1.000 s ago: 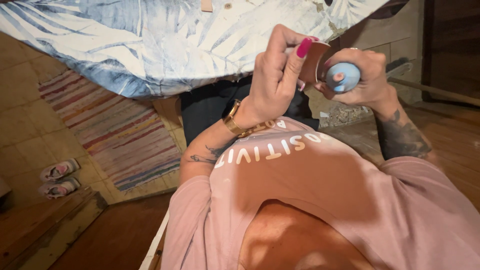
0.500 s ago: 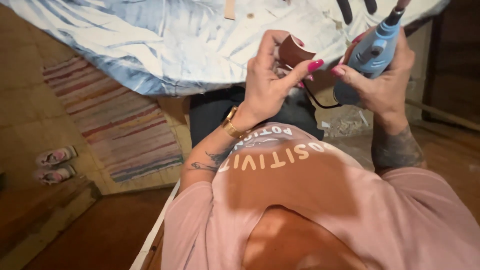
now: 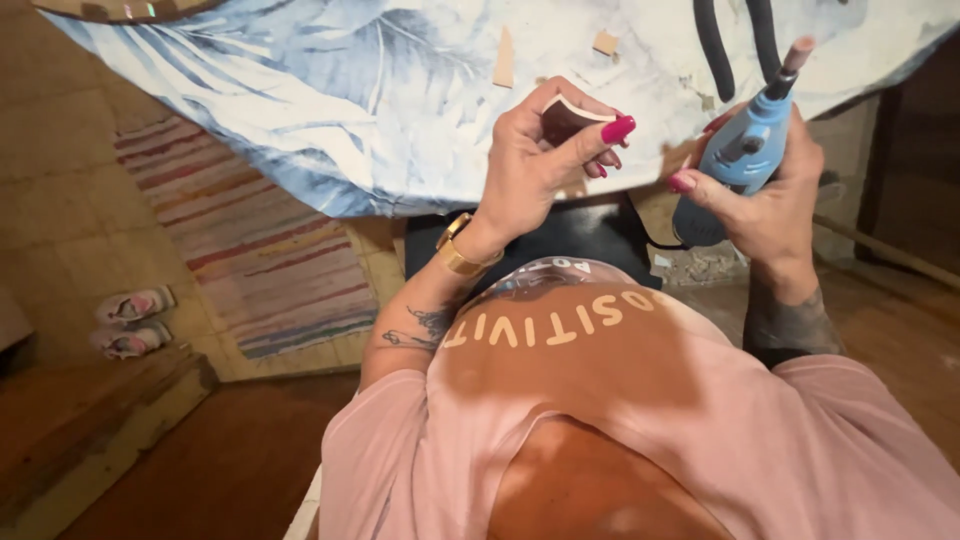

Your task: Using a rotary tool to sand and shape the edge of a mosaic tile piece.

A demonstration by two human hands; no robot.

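Head view, looking down over chest and pink shirt (image 3: 620, 400) to both hands at the near edge of the table.

1. Left hand (image 3: 540, 165): fingers curled and clamped on a small brown leather piece (image 3: 562, 117). Thumb w/ pink nail lies across the piece's near face; other fingertips are tucked behind and under it. The piece is curved, pale edge up, standing just above the fingers, over the table edge. Gold watch (image 3: 462, 246) on that wrist.

2. Right hand (image 3: 765, 195): fingers wrapped tight round the body of a blue rotary tool (image 3: 745, 150). Long axis runs from the palm up and slightly right, away from the body. The tip w/ a pinkish sanding bit (image 3: 798, 50) is at the far end, clear of the fingers. Dark cord exits the tool's lower end toward the lap.

3. Key relation: leather piece lies left of the tool, near but apart, w/ a gap of tablecloth between. The bit points up and away, not at the piece; no contact. Left hand holds the piece; right hand is the nearer one to the bit.

4. Surroundings: table under a blue leaf-print cloth (image 3: 330, 90); small tan scraps (image 3: 504, 60) and a black-handled tool (image 3: 712, 40) lie on it beyond the hands. Striped rug (image 3: 260, 250) and a pair of sandals (image 3: 130, 320) on the floor at left.
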